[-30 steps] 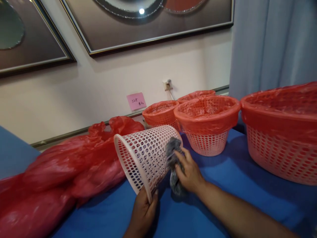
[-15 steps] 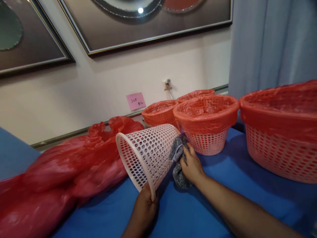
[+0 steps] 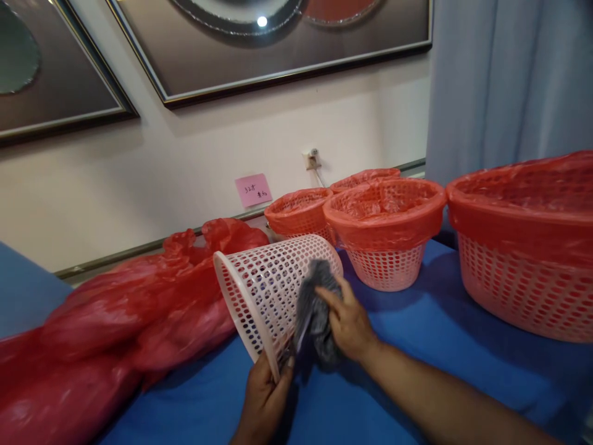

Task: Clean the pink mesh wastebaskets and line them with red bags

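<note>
A pale pink perforated plastic wastebasket (image 3: 271, 272) is tipped on its side above the blue-covered table, its mouth facing left. My left hand (image 3: 266, 392) is closed on the lower part of its rim. In my right hand (image 3: 349, 318) is a grey cloth (image 3: 319, 309), pressed against the basket's side towards the base. Part of the cloth hangs down below the fingers. Behind the base stands a similar basket (image 3: 389, 266) lined with a red plastic bag.
Red plastic bags (image 3: 152, 315) lie heaped on the left of the blue tablecloth (image 3: 194, 402). A large red-lined basket (image 3: 523, 272) stands at right, and another red-lined basket (image 3: 299, 210) by the wall. A pink note (image 3: 253, 190) and a socket (image 3: 312, 159) are on the wall.
The cloth and my right hand have shifted left and slightly down along the basket's side. The basket has turned slightly, with my left hand still at its rim.
</note>
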`<state>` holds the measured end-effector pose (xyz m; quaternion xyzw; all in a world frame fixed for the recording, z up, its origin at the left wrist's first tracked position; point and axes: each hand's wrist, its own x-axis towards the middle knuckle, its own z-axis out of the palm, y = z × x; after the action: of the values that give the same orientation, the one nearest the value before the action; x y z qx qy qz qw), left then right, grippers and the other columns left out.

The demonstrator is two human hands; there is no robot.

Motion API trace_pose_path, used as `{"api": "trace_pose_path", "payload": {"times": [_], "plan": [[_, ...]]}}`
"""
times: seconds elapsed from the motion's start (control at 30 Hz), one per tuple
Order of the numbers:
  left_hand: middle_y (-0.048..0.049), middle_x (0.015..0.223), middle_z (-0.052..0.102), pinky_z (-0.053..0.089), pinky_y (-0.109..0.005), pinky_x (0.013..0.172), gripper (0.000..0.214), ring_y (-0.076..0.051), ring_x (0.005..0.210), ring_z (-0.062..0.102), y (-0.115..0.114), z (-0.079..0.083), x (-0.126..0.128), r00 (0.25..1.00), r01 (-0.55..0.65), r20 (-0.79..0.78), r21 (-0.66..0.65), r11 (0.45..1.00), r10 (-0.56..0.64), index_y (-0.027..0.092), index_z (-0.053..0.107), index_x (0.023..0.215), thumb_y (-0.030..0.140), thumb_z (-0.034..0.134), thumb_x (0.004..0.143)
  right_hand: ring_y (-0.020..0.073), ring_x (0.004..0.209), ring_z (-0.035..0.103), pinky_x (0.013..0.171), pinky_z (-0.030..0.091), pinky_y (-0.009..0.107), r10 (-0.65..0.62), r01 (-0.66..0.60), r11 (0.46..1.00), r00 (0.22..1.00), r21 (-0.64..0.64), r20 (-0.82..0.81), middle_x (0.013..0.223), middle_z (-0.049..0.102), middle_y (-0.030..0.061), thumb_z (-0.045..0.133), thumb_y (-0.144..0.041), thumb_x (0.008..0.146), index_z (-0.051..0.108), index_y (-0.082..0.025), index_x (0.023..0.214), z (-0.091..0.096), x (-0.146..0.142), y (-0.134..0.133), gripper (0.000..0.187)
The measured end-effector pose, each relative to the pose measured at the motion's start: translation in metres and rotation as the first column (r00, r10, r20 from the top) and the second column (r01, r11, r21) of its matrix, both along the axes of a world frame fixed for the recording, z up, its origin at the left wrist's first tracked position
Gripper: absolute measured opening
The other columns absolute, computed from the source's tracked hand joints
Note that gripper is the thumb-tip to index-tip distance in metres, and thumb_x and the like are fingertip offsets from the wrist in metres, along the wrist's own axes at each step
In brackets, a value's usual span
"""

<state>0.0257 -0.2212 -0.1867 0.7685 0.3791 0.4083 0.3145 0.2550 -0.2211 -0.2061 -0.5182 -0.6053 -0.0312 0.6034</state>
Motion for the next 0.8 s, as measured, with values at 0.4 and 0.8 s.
{"api": "trace_pose_path", "payload": {"times": [0.4, 0.8], "plan": [[-0.0102, 0.111, 0.082, 0.058, -0.047, 0.104, 0.034, -0.033, 0.105, 0.076, 0.007, -0.002, 0.002, 0.98, 0.1, -0.182, 0.095, 0.99, -0.082, 0.023, 0.08, 0.116, 0.042, 0.062, 0.094, 0.0277, 0.138, 0.053, 0.104, 0.057, 0.044, 0.21, -0.325, 0.909, 0.898, 0.261, 0.387, 0.16, 0.036, 0.0127, 0.056, -0.02, 0.093, 0.058, -0.028, 0.142, 0.015, -0.019, -0.035, 0.05], [-0.0106, 0.141, 0.069, 0.044, -0.054, 0.119, 0.047, -0.032, 0.137, 0.059, 0.014, 0.0, 0.007, 0.94, 0.123, -0.334, 0.15, 0.981, -0.067, 0.023, 0.07, 0.134, 0.018, 0.053, 0.09, 0.027, 0.133, 0.058, 0.117, 0.045, 0.047, -0.034, 0.01, 0.997, 0.95, -0.078, -0.312, 0.138, 0.061, 0.0134, 0.054, -0.02, 0.089, 0.063, -0.021, 0.136, 0.0, 0.024, 0.014, 0.048]]}}
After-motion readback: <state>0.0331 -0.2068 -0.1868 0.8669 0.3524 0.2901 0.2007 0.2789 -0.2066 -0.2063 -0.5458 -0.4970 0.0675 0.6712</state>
